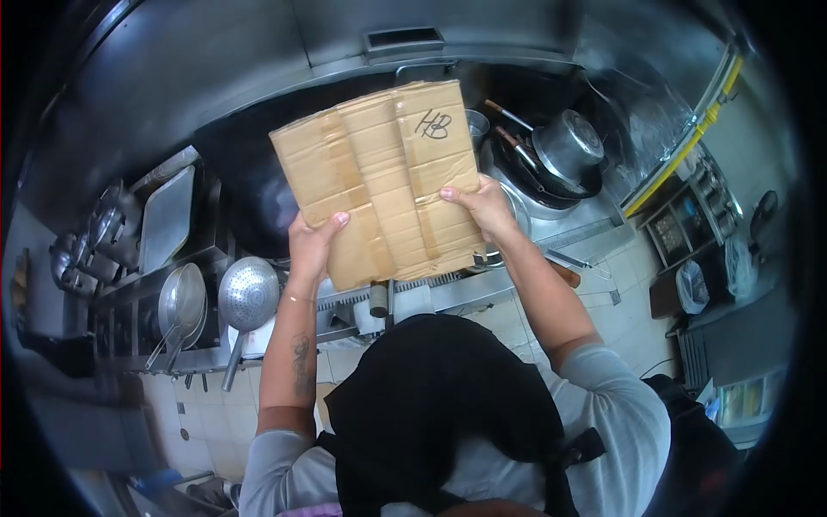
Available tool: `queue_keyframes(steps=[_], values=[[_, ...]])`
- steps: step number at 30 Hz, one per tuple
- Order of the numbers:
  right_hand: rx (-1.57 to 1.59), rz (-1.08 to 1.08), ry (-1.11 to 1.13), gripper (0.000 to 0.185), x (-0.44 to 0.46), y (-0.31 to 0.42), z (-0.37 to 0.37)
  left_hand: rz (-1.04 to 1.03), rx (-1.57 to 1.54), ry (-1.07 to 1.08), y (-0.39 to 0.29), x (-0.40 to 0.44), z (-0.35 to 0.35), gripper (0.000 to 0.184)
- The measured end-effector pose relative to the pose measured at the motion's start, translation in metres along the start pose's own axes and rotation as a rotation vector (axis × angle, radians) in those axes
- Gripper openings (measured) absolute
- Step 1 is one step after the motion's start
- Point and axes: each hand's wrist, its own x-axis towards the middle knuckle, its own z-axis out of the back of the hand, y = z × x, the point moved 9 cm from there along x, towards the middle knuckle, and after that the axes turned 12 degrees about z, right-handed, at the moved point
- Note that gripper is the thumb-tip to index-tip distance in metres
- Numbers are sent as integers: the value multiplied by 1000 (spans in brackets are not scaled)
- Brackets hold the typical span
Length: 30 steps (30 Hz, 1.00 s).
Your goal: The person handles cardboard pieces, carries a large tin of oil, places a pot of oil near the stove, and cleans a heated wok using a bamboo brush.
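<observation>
Handwritten capital letters "HB" [433, 126], in dark, loose strokes, side by side, near the upper right corner of a flat brown cardboard piece [379, 189], on its right-hand panel, facing the camera

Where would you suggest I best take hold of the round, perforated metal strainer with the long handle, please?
Probably by its long, slim, grey handle, coming from the near side with the left hand: the handle points back that way, while the round, perforated head is broad. That hand would first need to release the flat, brown cardboard, gripped at its left edge.
</observation>
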Motion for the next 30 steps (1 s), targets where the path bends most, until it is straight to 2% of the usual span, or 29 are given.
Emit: queue_keyframes(steps=[2, 4, 7, 9, 11, 12, 15, 17, 19, 21, 22, 23, 25, 27, 29, 30], values=[[-17, -24, 5, 45, 0, -4, 4, 38, -59, 87, 2, 5, -1, 46], [196, -35, 137, 48, 4, -9, 1, 70, -65, 148, 1, 6, -3, 45], [338, -2, 110, 51, 13, -5, 10, 183, -47, 274, 32, 12, -8, 44], [319, 30, 111, 51, 15, 1, 11, 239, -15, 346, 48, 16, -12, 43], [105, 40, 36, 49, 11, -3, 22, 132, 61, 304, 47, 14, -15, 45], [102, 33, 26, 49, 7, -5, 25, 143, 60, 311, 48, 13, -19, 45], [110, -17, 15, 48, 4, -10, 30, 159, -95, 263, 23, 21, -22, 49], [171, -144, 17, 48, -1, -13, 29, 170, -167, 442, 2, 19, -36, 53], [257, -245, 44, 48, -6, -16, 24, 260, -169, 524, 1, 34, -31, 58], [347, -348, 65, 49, -20, -22, 21, 727, -437, 606, 29, 35, -32, 62], [305, -379, 42, 50, -29, -25, 25, 752, -400, 575, 38, 35, -23, 63], [264, -412, 19, 51, -39, -30, 30, 759, -402, 575, 46, 30, -19, 63], [252, -431, 28, 54, -69, -45, 31, 522, -197, 629, 47, 13, -17, 58], [247, -464, 24, 56, -89, -68, 36, 529, -161, 610, 82, 5, -11, 57], [237, -265, 121, 58, -84, -74, 41, 538, -125, 600, 102, -3, -9, 57], [237, -277, 107, 58, -89, -74, 42, 536, -112, 616, 102, -6, -12, 55]])
